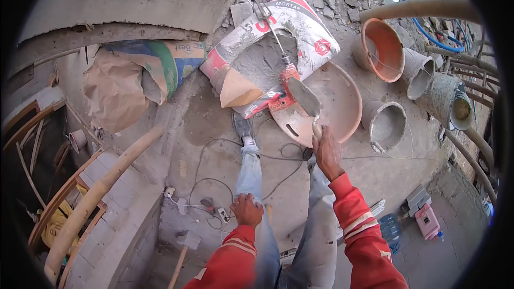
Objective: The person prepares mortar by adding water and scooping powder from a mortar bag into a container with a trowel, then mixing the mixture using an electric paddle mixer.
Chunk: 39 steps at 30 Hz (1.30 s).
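My right hand is closed round the handle of a trowel. The trowel's blade, grey with mortar, points away from me over a shallow round basin. Beyond it lies a torn mortar bag, open on top with grey powder showing inside. Across the bag rests a red power tool with a long shaft and a wire-loop mixing paddle. My left hand lies on my left knee, fingers spread over the jeans, holding nothing.
An orange bucket and several mortar-crusted buckets, one a grey bucket, stand at right. A second paper bag slumps at left. A black cable loops across the floor near a power socket. Wooden poles edge both sides.
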Tool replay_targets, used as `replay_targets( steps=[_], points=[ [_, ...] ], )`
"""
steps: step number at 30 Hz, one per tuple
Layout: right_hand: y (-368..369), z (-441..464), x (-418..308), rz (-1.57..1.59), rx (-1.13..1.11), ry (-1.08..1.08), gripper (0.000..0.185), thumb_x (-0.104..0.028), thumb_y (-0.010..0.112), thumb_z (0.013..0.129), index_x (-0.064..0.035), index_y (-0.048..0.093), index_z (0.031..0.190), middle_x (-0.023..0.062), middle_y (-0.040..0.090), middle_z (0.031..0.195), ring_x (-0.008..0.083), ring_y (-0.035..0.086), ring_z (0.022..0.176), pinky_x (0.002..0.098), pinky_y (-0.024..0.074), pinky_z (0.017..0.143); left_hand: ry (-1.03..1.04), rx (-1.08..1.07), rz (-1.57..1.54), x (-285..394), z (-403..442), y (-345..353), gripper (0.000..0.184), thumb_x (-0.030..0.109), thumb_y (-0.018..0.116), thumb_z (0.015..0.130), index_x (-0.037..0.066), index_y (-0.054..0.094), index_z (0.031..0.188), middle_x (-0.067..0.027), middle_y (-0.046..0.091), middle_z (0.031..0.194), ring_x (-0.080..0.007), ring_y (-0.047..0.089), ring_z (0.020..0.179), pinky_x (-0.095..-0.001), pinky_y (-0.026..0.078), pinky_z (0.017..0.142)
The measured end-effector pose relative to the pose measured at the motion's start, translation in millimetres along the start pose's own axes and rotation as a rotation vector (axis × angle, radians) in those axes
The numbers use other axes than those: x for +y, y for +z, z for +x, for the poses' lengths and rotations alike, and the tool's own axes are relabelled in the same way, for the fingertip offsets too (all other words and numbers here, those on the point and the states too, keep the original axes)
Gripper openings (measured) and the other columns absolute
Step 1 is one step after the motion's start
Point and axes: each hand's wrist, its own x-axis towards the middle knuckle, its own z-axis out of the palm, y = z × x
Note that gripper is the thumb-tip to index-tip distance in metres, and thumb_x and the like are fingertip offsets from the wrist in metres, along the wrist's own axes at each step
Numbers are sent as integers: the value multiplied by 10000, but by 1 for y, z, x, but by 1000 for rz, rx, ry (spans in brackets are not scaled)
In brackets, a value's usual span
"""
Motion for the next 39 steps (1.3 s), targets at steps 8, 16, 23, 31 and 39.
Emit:
replay_targets(
  steps=[8,16,23,31,39],
  points=[
    [206,195,-58,-268,220,-135,410,-249,583,967,26,478,1252,233,678,926,408,721,871,510,569,719,-8,-38,-59,-32,16,-1,461,299,712,763,119,693,1187,-109,589,1221,-335,530,1199,-548,371,1003],
    [251,180,-57,-48,-171,95,417,-169,640,855,58,481,1167,378,675,979,524,690,933,594,536,826,16,-79,-106,-44,22,-10,441,281,708,730,111,701,1136,-128,580,1188,-368,515,1189,-561,375,995],
    [243,195,-45,230,-405,-78,530,-210,706,799,52,538,1228,332,663,1068,488,671,1003,542,517,884,37,-142,-128,-53,28,-9,469,289,713,728,113,705,1162,-131,567,1203,-375,509,1186,-566,362,1009],
    [233,224,-59,188,-474,-210,454,-181,703,791,42,574,1165,324,673,1001,487,684,953,535,531,887,63,-134,-87,-50,27,-18,454,274,686,755,102,705,1174,-143,566,1197,-375,509,1190,-573,363,1025],
    [224,216,-49,219,-393,-283,428,-200,709,809,35,566,1136,276,660,952,423,686,829,484,560,707,31,-99,-30,-40,16,-2,481,288,686,744,104,700,1188,-132,569,1209,-373,509,1204,-567,362,1035]
  ],
)
